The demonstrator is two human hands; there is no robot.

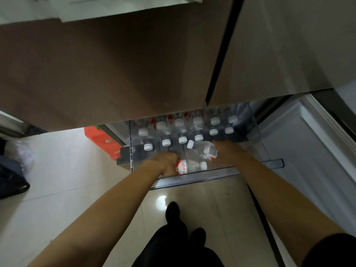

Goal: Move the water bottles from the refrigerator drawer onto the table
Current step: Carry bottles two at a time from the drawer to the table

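Bottles (166, 142) stand packed upright in the open drawer (212, 175), so my left hand (168, 163) grips the loose lying bottle (190, 167) by its base and my right hand (225, 153) clasps the tilted bottle (202, 148).

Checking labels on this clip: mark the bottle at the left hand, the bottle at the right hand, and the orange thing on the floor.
Left-hand bottle (182, 167): head view, on its red label.
Right-hand bottle (203, 149): head view, on its clear body.
Orange thing (98, 136): head view, on its top face.
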